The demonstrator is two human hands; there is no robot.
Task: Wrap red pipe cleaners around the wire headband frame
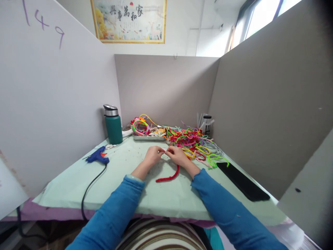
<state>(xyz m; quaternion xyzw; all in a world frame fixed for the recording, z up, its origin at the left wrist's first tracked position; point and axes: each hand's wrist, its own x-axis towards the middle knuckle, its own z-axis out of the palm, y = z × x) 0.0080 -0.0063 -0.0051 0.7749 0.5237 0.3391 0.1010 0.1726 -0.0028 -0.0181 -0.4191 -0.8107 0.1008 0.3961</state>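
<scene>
My left hand (153,155) and my right hand (177,155) meet over the middle of the table, fingertips pinched close together. Between them shows a bit of red, part of a red pipe cleaner (168,178). Its free length comes out below my right hand and curves down to the left over the tabletop. The stretch behind my right hand is hidden. Just beyond my right hand lies a heap of coloured pipe cleaners (186,137), mostly red, with yellow, green and pink ones.
A blue glue gun (98,155) with a black cord lies at left, near a green bottle (113,129). A metal tray (149,138) of craft pieces sits at the back. On the right is a black flat object (241,181). Grey partitions (166,86) enclose the table.
</scene>
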